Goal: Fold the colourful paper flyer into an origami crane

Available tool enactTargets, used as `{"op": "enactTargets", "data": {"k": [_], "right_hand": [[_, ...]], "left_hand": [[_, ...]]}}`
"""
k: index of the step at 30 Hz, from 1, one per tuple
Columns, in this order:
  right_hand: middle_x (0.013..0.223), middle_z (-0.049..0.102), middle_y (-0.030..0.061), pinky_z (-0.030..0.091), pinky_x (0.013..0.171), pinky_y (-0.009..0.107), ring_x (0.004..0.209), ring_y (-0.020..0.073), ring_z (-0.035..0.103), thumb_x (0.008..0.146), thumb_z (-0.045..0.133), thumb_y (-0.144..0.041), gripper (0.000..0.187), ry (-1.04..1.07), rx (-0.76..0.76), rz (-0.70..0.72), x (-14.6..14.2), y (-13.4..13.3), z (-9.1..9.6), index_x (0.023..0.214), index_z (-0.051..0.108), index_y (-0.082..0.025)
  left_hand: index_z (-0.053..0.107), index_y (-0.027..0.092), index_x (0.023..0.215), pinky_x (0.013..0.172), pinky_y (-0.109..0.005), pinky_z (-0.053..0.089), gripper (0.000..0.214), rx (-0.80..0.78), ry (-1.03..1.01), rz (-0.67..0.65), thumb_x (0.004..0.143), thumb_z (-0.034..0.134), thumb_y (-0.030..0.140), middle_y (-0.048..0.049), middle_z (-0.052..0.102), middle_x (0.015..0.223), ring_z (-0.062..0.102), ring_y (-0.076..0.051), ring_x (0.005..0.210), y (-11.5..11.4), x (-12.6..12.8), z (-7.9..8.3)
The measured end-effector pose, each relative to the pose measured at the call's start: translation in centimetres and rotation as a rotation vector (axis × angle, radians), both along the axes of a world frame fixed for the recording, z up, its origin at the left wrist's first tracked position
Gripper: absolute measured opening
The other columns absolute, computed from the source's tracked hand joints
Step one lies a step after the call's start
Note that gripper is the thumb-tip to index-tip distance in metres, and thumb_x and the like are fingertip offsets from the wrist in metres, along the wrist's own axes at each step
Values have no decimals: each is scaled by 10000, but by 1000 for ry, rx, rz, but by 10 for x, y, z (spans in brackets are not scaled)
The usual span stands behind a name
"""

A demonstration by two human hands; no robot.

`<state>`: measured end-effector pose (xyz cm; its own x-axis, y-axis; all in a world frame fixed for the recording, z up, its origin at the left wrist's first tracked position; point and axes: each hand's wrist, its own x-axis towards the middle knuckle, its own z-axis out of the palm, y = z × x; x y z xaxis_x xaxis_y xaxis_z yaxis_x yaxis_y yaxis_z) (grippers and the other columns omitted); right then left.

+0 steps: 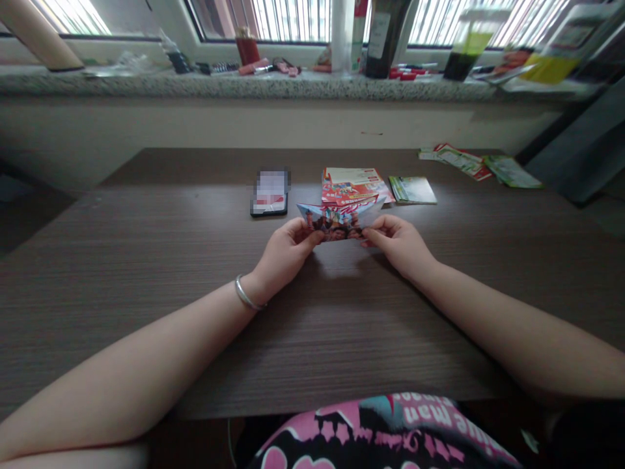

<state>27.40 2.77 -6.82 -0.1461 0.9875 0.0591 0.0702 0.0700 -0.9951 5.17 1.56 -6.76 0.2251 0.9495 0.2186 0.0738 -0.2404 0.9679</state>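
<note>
A folded piece of printed paper (339,223), with pictures and red lettering, is held up just above the table. Its top edge dips in the middle and rises to pointed corners on both sides. My left hand (288,251) pinches the lower left corner between thumb and fingers; a silver bangle is on that wrist. At the lower right corner, my right hand (398,242) grips the same paper, thumb in front. Right behind the folded paper lies a stack of red and cream printed sheets (354,179), partly hidden by it.
A phone (269,193) lies left of the sheets on the brown table (146,260). Right of them is a green-white printed paper (413,190). More printed papers (463,161) lie at the far right. Bottles (383,39) and small items line the stone windowsill (205,85).
</note>
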Motion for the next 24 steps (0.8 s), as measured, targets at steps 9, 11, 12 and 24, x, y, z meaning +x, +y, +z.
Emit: {"op": "enactTargets", "data": {"k": [9, 11, 12, 24], "right_hand": [[715, 674, 26, 504, 651, 315, 660, 168, 628, 770, 681, -373, 201, -274, 179, 34, 3, -5, 1, 730, 601, -194], [763, 680, 33, 509, 677, 320, 701, 171, 631, 786, 664, -345, 162, -331, 235, 44, 2, -6, 1, 758, 615, -193], [778, 680, 32, 512, 683, 319, 708, 167, 631, 788, 662, -337, 153, -332, 248, 50, 1, -7, 1, 769, 612, -194], [835, 711, 24, 578, 684, 305, 781, 166, 696, 710, 747, -501, 362, 77, -31, 181, -14, -15, 10, 835, 567, -212]], "left_hand": [[652, 150, 885, 745, -253, 485, 236, 36, 85, 42, 837, 651, 381, -40, 703, 879, 626, -147, 792, 0, -1, -2], [639, 156, 877, 724, -248, 492, 201, 38, 94, 14, 843, 640, 354, -36, 706, 865, 640, -147, 784, -1, 0, -1], [633, 158, 884, 713, -246, 494, 187, 43, 101, -3, 850, 630, 342, -34, 707, 862, 645, -147, 781, -2, 1, 0], [600, 154, 976, 755, -264, 498, 187, -5, 95, -67, 870, 600, 308, -46, 684, 929, 628, -147, 829, -6, 7, 0]]}}
